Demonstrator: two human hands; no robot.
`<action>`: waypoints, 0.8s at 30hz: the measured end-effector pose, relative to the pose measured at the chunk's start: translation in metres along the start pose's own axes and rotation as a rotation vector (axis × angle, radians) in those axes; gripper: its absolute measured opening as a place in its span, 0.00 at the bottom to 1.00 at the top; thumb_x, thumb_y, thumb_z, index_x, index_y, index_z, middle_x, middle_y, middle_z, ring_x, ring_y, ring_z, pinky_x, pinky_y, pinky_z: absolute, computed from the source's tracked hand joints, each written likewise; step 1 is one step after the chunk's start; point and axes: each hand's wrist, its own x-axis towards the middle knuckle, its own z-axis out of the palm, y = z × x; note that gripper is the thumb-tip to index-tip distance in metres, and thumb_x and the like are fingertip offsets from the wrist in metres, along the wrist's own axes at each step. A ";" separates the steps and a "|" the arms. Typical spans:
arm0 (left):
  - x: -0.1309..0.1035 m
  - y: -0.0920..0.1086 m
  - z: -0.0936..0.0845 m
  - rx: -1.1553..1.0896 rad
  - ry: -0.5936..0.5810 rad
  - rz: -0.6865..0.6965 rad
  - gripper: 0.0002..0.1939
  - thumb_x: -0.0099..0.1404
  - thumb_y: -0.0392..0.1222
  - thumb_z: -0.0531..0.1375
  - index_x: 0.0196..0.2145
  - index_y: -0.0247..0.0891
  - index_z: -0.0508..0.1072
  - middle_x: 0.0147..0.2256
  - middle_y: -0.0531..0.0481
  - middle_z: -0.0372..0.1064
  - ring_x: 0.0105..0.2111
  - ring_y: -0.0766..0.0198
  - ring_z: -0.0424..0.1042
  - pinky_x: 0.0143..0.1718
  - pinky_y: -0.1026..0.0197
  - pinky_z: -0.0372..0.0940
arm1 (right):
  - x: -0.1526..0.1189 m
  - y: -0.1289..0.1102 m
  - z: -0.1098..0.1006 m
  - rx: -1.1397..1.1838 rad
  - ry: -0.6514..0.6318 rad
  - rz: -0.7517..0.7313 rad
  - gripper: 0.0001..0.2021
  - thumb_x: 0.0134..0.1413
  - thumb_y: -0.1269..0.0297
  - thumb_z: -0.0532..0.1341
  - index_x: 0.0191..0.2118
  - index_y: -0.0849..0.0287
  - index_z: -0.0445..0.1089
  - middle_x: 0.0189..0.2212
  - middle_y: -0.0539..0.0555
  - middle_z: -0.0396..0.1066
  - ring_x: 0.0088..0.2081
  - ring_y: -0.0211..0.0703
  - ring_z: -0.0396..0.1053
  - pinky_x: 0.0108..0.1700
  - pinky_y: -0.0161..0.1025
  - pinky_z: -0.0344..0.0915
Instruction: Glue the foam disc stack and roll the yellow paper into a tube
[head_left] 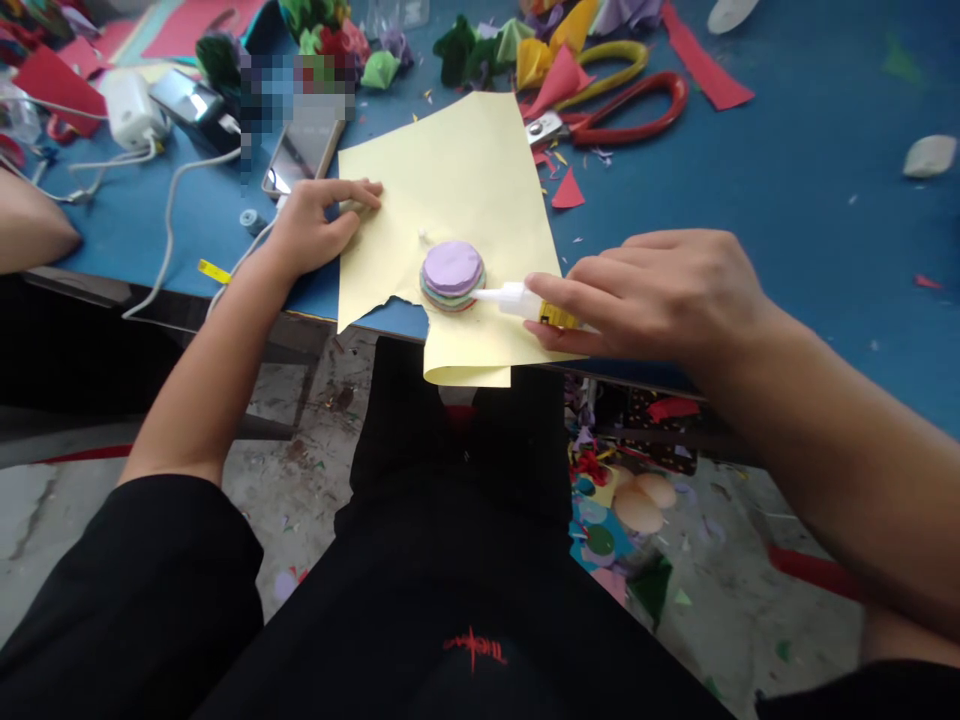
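A small stack of round paper discs, lilac on top with green and reddish edges below, lies on a pale yellow paper sheet. My right hand grips a glue bottle with a white nozzle and yellow label. Its tip points left and meets the right edge of the stack, or lies just beside it. Resting on the sheet's left edge is my left hand, fingers stretched out and holding nothing. A tiny white piece sits just above the stack.
Scissors with red handles lie behind the sheet, near folded paper flowers. Back left are a phone, a white charger and cables. The sheet's torn, curled front edge overhangs the blue table. Another person's arm rests at far left.
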 end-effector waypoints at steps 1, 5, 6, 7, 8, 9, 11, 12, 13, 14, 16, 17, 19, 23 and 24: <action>0.000 0.000 0.000 0.013 -0.007 -0.003 0.19 0.51 0.34 0.51 0.39 0.35 0.76 0.48 0.45 0.74 0.54 0.58 0.69 0.61 0.54 0.60 | -0.001 0.001 0.000 -0.008 0.000 0.009 0.18 0.63 0.50 0.52 0.45 0.55 0.72 0.23 0.48 0.69 0.22 0.33 0.54 0.26 0.36 0.53; 0.000 0.003 0.000 0.067 -0.044 -0.032 0.20 0.52 0.38 0.50 0.40 0.39 0.74 0.50 0.49 0.73 0.56 0.60 0.67 0.62 0.55 0.59 | 0.000 0.001 0.000 -0.062 0.017 -0.050 0.18 0.64 0.51 0.51 0.44 0.55 0.72 0.23 0.48 0.70 0.22 0.33 0.55 0.25 0.35 0.53; 0.000 0.004 0.000 0.072 -0.045 -0.039 0.20 0.52 0.39 0.50 0.40 0.40 0.74 0.49 0.50 0.73 0.56 0.60 0.67 0.62 0.55 0.60 | 0.000 0.001 0.001 -0.067 0.021 -0.065 0.18 0.64 0.51 0.50 0.44 0.55 0.72 0.23 0.47 0.70 0.22 0.33 0.56 0.25 0.34 0.53; 0.000 0.005 0.000 0.074 -0.040 -0.043 0.20 0.51 0.40 0.50 0.40 0.40 0.74 0.49 0.50 0.73 0.56 0.60 0.67 0.62 0.56 0.60 | 0.000 0.001 0.001 -0.073 0.029 -0.072 0.18 0.64 0.51 0.50 0.45 0.55 0.72 0.24 0.47 0.70 0.22 0.33 0.56 0.25 0.34 0.53; 0.000 0.005 0.001 0.077 -0.037 -0.044 0.20 0.50 0.40 0.50 0.39 0.40 0.74 0.49 0.50 0.73 0.56 0.60 0.67 0.61 0.56 0.60 | 0.000 0.002 0.001 -0.083 0.035 -0.073 0.18 0.65 0.51 0.50 0.44 0.54 0.72 0.24 0.47 0.70 0.22 0.33 0.57 0.25 0.34 0.54; 0.000 0.006 0.001 0.083 -0.037 -0.045 0.21 0.50 0.40 0.50 0.39 0.40 0.74 0.49 0.49 0.73 0.56 0.60 0.67 0.61 0.57 0.60 | 0.000 0.003 0.001 -0.096 0.054 -0.070 0.18 0.65 0.51 0.50 0.44 0.54 0.72 0.23 0.47 0.70 0.22 0.33 0.57 0.25 0.34 0.54; 0.000 0.008 0.001 0.100 -0.046 -0.049 0.21 0.50 0.41 0.49 0.40 0.41 0.74 0.50 0.49 0.73 0.56 0.61 0.67 0.61 0.57 0.60 | -0.001 0.005 0.001 -0.116 0.078 -0.066 0.18 0.64 0.52 0.50 0.42 0.55 0.72 0.22 0.47 0.70 0.22 0.33 0.57 0.25 0.34 0.54; 0.000 0.009 0.001 0.108 -0.053 -0.053 0.21 0.51 0.42 0.49 0.40 0.41 0.74 0.50 0.50 0.73 0.57 0.61 0.66 0.61 0.57 0.59 | -0.001 0.005 0.002 -0.120 0.067 -0.057 0.18 0.64 0.52 0.50 0.42 0.55 0.73 0.22 0.47 0.70 0.22 0.33 0.57 0.25 0.34 0.54; 0.000 0.009 0.000 0.112 -0.058 -0.058 0.21 0.52 0.43 0.48 0.40 0.41 0.74 0.50 0.51 0.72 0.57 0.62 0.66 0.61 0.57 0.59 | -0.002 0.006 0.002 -0.116 0.045 -0.044 0.18 0.64 0.52 0.49 0.42 0.55 0.73 0.23 0.48 0.70 0.22 0.33 0.57 0.25 0.34 0.55; 0.000 0.010 0.000 0.113 -0.059 -0.063 0.21 0.52 0.44 0.48 0.40 0.42 0.73 0.50 0.51 0.72 0.57 0.62 0.65 0.61 0.58 0.59 | -0.002 0.005 0.002 -0.107 0.021 -0.029 0.19 0.64 0.51 0.49 0.43 0.55 0.72 0.23 0.48 0.70 0.22 0.33 0.58 0.25 0.34 0.55; 0.000 0.010 0.000 0.110 -0.064 -0.067 0.22 0.51 0.45 0.48 0.40 0.42 0.73 0.51 0.52 0.72 0.57 0.62 0.65 0.61 0.58 0.58 | -0.002 0.004 0.001 -0.078 -0.024 -0.005 0.19 0.64 0.51 0.49 0.45 0.54 0.72 0.25 0.48 0.71 0.23 0.34 0.58 0.26 0.35 0.54; 0.000 0.010 0.000 0.111 -0.070 -0.067 0.22 0.51 0.45 0.48 0.41 0.43 0.73 0.51 0.52 0.72 0.58 0.62 0.65 0.61 0.58 0.58 | -0.002 0.004 0.001 -0.062 -0.032 -0.001 0.18 0.64 0.51 0.49 0.46 0.53 0.71 0.25 0.49 0.71 0.24 0.35 0.59 0.27 0.36 0.54; 0.000 0.009 0.000 0.119 -0.083 -0.062 0.23 0.51 0.44 0.48 0.42 0.43 0.74 0.52 0.52 0.71 0.58 0.61 0.64 0.62 0.57 0.57 | -0.002 0.004 0.000 -0.032 -0.049 0.005 0.18 0.65 0.52 0.49 0.47 0.53 0.72 0.26 0.50 0.72 0.25 0.36 0.60 0.27 0.36 0.54; 0.000 0.007 0.000 0.122 -0.065 -0.059 0.22 0.51 0.42 0.49 0.42 0.41 0.74 0.51 0.50 0.72 0.58 0.60 0.65 0.62 0.56 0.58 | -0.003 0.006 -0.001 -0.003 -0.101 0.087 0.19 0.65 0.53 0.48 0.47 0.55 0.72 0.29 0.53 0.73 0.29 0.37 0.63 0.30 0.38 0.55; 0.000 0.007 0.000 0.115 -0.059 -0.059 0.22 0.51 0.42 0.50 0.42 0.41 0.74 0.51 0.49 0.72 0.58 0.59 0.65 0.62 0.56 0.58 | -0.003 0.006 -0.001 0.009 -0.102 0.087 0.20 0.65 0.53 0.47 0.47 0.55 0.72 0.30 0.53 0.73 0.29 0.37 0.63 0.30 0.38 0.55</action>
